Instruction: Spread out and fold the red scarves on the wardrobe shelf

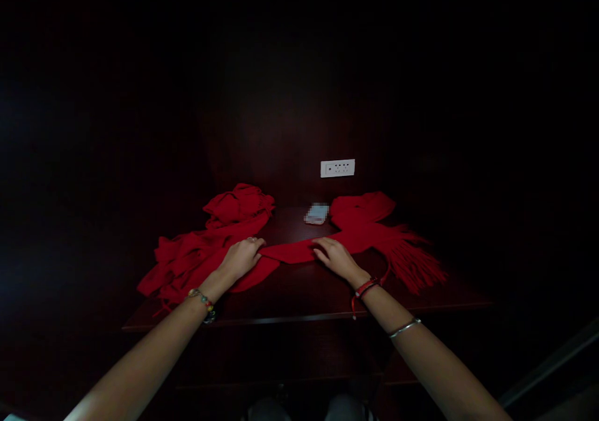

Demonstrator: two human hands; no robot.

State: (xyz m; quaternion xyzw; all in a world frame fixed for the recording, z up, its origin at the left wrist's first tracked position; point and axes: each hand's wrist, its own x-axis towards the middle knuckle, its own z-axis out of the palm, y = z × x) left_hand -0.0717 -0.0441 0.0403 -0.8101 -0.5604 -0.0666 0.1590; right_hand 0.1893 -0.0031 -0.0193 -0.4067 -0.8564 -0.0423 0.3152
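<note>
A red scarf with a long fringe at its right end lies in a folded band across the dark shelf. My left hand is closed on the band's left part, thumb and fingers pinching the cloth. Farther right, my right hand has its curled fingers and thumb on the same band, gripping its near side. More red fabric is heaped in loose folds beside my left hand, and a bunched red pile with fringe sits behind it. Whether these heaps belong to the same scarf I cannot tell.
A small pale, blurred-out flat object lies behind the scarf. The back wall carries a white power socket. The shelf's front edge runs below my wrists. Surroundings are very dark.
</note>
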